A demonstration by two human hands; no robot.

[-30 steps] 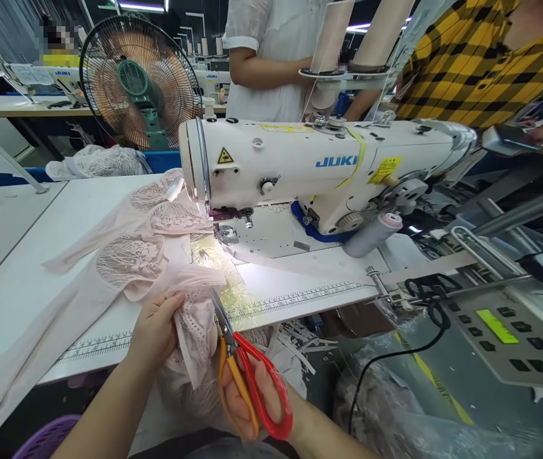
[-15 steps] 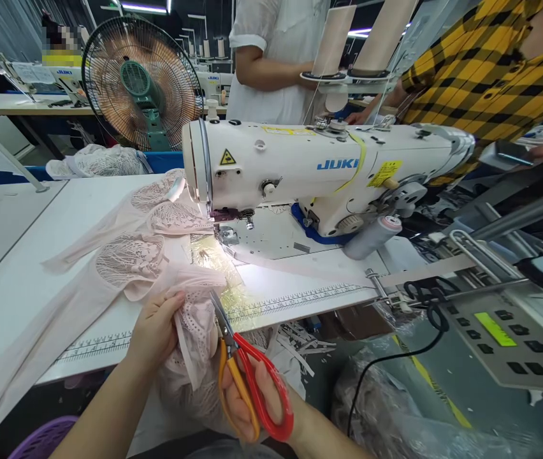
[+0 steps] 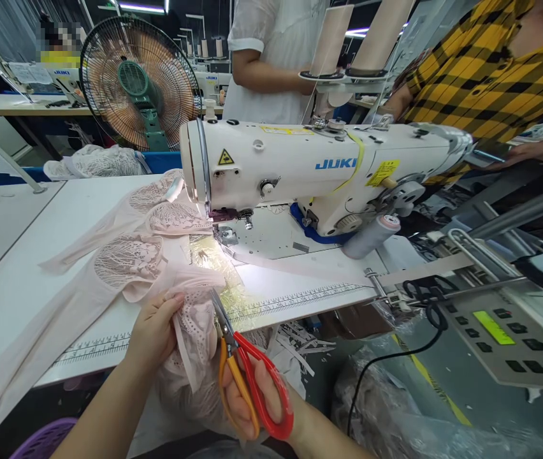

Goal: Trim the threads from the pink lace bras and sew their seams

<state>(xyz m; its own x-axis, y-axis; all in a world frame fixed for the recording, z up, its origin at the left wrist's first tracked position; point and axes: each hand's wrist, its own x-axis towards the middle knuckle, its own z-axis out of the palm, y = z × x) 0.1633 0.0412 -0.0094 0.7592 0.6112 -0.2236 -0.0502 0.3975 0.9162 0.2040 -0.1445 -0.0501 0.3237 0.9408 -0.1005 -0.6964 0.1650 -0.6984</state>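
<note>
A pale pink lace bra (image 3: 130, 260) stretches across the white table, with part of its lace hanging over the front edge. My left hand (image 3: 155, 325) is closed, pinching the garment by its edge near the table front. In my right hand (image 3: 252, 395) is a pair of scissors (image 3: 266, 389) with one red and one orange handle, my fingers through the loops. The blades lie against the right side of the lace my left hand holds and point up toward the machine. Behind the fabric stands a white sewing machine (image 3: 276, 166); more pink lace lies beside its needle area.
A ruler strip (image 3: 300, 303) runs along the table's front edge. At the right are a control panel (image 3: 505, 338) and a black cable (image 3: 390, 357). A thread cone (image 3: 371, 236) leans by the machine. A fan (image 3: 140, 89) and two people stand behind.
My hands, the scissors and the bra hold nearly the same position. Behind the machine, the person in yellow plaid has shifted, and the object in that person's hand has changed angle.
</note>
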